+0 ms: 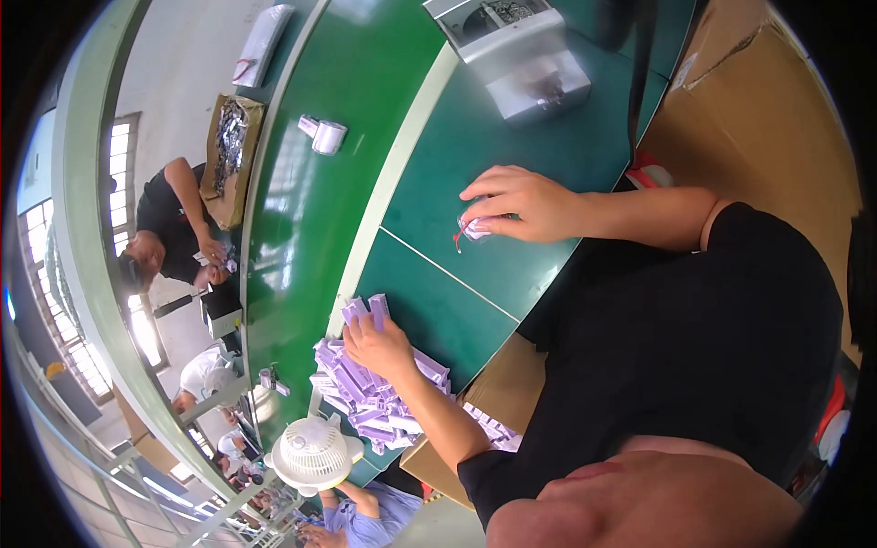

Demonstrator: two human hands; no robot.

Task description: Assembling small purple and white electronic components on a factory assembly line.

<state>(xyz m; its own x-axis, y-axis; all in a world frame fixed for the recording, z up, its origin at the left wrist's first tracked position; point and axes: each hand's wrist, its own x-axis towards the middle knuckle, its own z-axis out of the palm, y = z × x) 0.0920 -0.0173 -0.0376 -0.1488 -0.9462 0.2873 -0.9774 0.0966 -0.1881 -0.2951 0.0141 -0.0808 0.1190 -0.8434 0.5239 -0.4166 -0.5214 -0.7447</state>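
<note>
My right hand [525,205] is closed over a small pale lilac pack [476,228] on the dark green tabletop [438,283]. A short red wire [458,239] sticks out of the pack, most of which my fingers hide. My left hand [379,347] rests on a heap of slim purple-and-white boxes [365,397]. Its fingers are bent round upright purple boxes [370,309] at the edge of the heap, their ends standing out past the fingertips.
A grey metal machine [512,55] stands beyond my right hand. Alongside the table runs a bright green belt [301,210] carrying a pale wrapped pack [327,137]. A white slatted round housing [313,454] stands by the heap. Cardboard boxes [767,110] flank me; people work across the belt.
</note>
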